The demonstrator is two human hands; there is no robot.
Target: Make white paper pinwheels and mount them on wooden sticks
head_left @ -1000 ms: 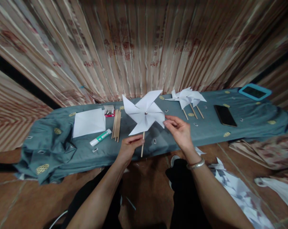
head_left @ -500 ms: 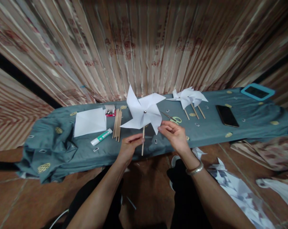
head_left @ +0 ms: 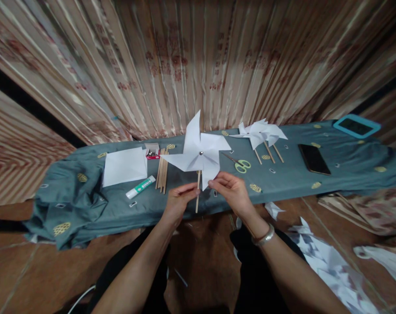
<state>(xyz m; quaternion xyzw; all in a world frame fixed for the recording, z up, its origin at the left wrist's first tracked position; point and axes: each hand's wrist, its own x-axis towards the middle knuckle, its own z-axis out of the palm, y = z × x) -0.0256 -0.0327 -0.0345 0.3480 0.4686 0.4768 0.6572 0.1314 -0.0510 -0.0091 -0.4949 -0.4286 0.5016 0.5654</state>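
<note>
Over the near edge of a cloth-covered surface (head_left: 276, 187), a white paper pinwheel (head_left: 197, 161) stands raised, blades spread around a shiny pin (head_left: 201, 153). Closed on the wooden stick (head_left: 197, 205), the person's left grip (head_left: 179, 199) holds it with the blades uppermost, while the right grip (head_left: 232, 192) touches the tip of the lowest blade (head_left: 207, 175); whether it pinches the paper or merely rests there cannot be told. Good handling seems to call for a firm, still stick, a feather-light touch that spares the folds, and free room around the pin for turning. Green-handled scissors (head_left: 235, 162) lie nearby to the right, loose sticks (head_left: 162, 172) and a small open red box (head_left: 153, 157) to the left, more pinwheels (head_left: 261, 132) beyond the scissors.
</note>
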